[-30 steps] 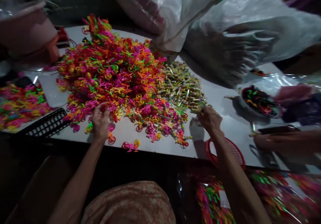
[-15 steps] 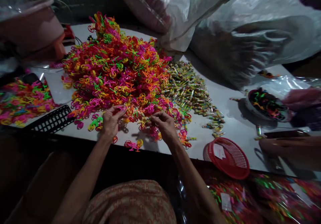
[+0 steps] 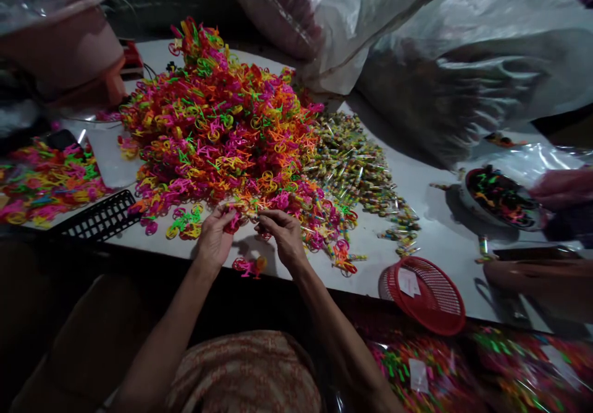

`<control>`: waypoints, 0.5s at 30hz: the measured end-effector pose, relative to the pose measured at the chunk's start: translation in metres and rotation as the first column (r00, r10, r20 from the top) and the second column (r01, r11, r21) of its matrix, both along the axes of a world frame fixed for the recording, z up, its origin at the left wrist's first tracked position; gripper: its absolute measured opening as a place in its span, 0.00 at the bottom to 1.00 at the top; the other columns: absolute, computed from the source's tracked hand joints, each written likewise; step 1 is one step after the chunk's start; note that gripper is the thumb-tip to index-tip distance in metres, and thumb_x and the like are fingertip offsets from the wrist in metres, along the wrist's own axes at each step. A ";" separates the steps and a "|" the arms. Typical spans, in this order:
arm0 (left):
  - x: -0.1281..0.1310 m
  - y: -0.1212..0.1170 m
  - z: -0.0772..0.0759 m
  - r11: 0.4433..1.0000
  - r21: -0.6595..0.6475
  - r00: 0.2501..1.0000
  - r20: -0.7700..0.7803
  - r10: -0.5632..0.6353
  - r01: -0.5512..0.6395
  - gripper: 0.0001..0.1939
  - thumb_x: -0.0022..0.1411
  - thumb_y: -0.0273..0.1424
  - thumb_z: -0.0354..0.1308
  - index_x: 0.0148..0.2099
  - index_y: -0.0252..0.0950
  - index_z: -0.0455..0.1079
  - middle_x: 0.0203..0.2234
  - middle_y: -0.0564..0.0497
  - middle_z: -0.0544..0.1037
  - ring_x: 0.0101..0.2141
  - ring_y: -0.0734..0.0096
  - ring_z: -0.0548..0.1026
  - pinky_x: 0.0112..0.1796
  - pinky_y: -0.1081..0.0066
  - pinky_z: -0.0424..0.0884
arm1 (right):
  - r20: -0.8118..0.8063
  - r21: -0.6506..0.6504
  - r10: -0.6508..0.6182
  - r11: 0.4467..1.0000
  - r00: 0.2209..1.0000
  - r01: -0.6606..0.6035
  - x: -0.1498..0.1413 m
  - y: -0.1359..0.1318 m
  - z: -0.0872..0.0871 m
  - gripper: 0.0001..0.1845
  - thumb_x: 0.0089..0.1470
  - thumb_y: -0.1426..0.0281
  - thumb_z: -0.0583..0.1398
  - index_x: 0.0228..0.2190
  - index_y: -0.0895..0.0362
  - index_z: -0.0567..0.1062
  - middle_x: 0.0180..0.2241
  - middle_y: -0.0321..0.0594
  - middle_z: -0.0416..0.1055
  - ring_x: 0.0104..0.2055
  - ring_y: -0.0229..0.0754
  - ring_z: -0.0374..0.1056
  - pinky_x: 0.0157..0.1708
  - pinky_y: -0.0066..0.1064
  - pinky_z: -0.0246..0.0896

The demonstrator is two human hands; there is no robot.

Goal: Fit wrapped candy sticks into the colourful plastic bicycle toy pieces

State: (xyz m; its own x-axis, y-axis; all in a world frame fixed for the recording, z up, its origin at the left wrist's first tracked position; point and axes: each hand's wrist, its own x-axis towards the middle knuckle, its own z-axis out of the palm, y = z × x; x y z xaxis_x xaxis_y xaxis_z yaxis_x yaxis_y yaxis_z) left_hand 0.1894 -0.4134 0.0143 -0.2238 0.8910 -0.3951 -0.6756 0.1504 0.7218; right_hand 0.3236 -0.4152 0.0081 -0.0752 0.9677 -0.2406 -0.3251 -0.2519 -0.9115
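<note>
A big heap of small neon plastic toys [image 3: 222,129] in pink, orange, yellow and green covers the white table [image 3: 435,234]. To its right lies a spread of small wrapped sticks [image 3: 356,166]. My left hand [image 3: 214,239] pinches a pink plastic piece [image 3: 233,220] at the near edge of the heap. My right hand [image 3: 285,235] is closed in a pinch just beside it, fingertips almost meeting the left; what it holds is too small to name. A loose pink and orange piece [image 3: 249,266] lies just below both hands.
A red mesh basket [image 3: 428,296] sits at the table's near right edge, a black basket [image 3: 95,218] at the near left. Large plastic sacks [image 3: 445,61] crowd the back. Another person's hand [image 3: 532,277] and a bowl of pieces [image 3: 498,200] are at the right. Bagged toys [image 3: 463,370] lie below.
My right hand came from the wrapped sticks on the right across to meet my left hand at the heap's near edge. My left hand shifted right and closed on a pink piece.
</note>
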 end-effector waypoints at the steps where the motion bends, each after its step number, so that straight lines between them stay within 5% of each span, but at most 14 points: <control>1: 0.003 -0.003 -0.002 1.000 -0.001 0.999 0.035 -0.005 0.005 0.14 0.37 0.24 0.67 0.28 0.35 0.67 0.25 0.55 0.77 0.29 0.76 0.75 0.36 0.73 0.71 | 0.008 0.001 0.008 1.000 1.000 -0.008 0.000 0.000 0.000 0.11 0.39 0.64 0.68 0.27 0.56 0.79 0.19 0.34 0.74 0.22 0.35 0.68 0.23 0.26 0.60; 15: 0.021 -0.016 -0.013 0.998 -0.034 0.993 0.107 -0.058 0.062 0.07 0.44 0.25 0.67 0.26 0.34 0.71 0.24 0.53 0.78 0.28 0.74 0.76 0.37 0.71 0.71 | -0.023 -0.038 0.012 0.999 1.000 -0.013 0.015 -0.006 -0.004 0.10 0.34 0.67 0.70 0.25 0.55 0.80 0.21 0.34 0.75 0.23 0.35 0.70 0.27 0.28 0.66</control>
State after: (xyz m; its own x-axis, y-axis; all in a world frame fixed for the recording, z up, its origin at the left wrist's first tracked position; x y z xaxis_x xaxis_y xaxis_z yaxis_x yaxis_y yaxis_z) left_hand 0.2101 -0.4299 0.0011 -0.1259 0.8856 -0.4471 -0.7368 0.2183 0.6399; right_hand 0.3381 -0.4217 0.0041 -0.0930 0.9568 -0.2756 -0.3426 -0.2906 -0.8934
